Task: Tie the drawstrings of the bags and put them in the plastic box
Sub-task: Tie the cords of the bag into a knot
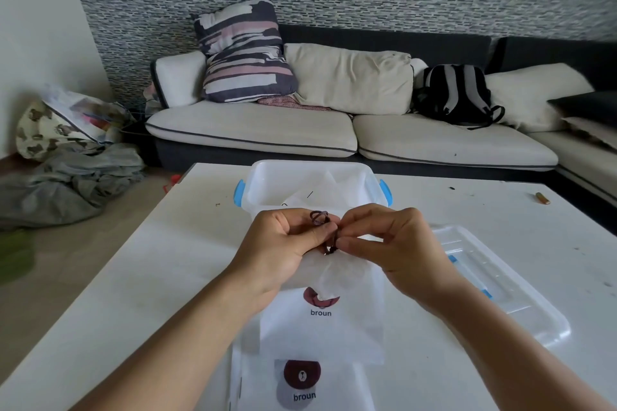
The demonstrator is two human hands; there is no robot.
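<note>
Both hands up over table middle. Left hand and right hand each pinching dark drawstring at gathered neck of white bag, fingers curled tight. Bag's long axis runs near-to-far, neck pointing far toward plastic box. Second bag flat underneath, nearer. Lid lying right.

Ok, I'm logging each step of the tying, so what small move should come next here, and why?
Probably pull the ends apart to tighten the knot. Left hand and right hand both pinch the dark drawstring above the gathered mouth of the white bag, a loop still slack. The plastic box waits just behind.
</note>
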